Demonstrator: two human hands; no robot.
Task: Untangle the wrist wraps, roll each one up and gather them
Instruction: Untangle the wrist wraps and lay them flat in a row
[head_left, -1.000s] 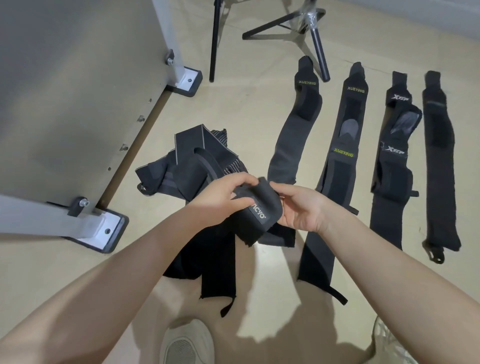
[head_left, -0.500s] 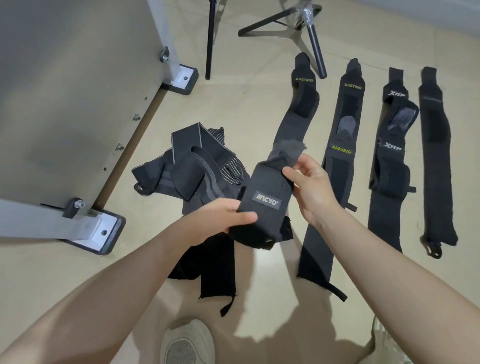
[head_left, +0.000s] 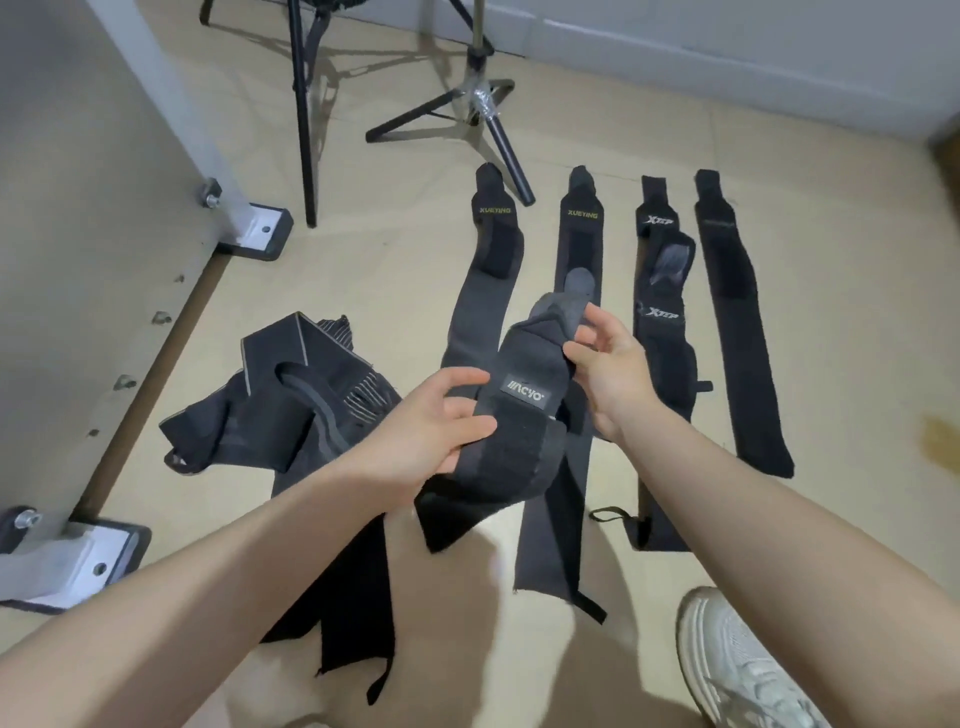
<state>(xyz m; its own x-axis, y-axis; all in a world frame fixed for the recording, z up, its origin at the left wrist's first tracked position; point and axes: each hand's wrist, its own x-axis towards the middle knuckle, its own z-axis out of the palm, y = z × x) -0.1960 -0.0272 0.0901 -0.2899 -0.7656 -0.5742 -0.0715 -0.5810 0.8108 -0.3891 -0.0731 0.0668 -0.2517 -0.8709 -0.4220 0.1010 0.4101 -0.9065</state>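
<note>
Black tangled pile (head_left: 291, 410) left, four flat wraps (head_left: 722, 322) right, tripod (head_left: 483, 111) behind

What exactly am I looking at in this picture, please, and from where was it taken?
There is no machine here. A camera worn on a person's head looks down at their own two bare hands, so you see the forearms reaching forward from the bottom edge.

The left hand and the right hand hold one black wrist wrap with a white logo label, partly folded, above the floor. The left hand's fingers curl round its side; the right hand pinches its upper end.

On the floor, four wraps lie stretched out side by side, and a tangled pile of wraps lies to the left. A tripod stands behind them, a metal frame foot sits at left, and a white shoe shows at lower right.
</note>
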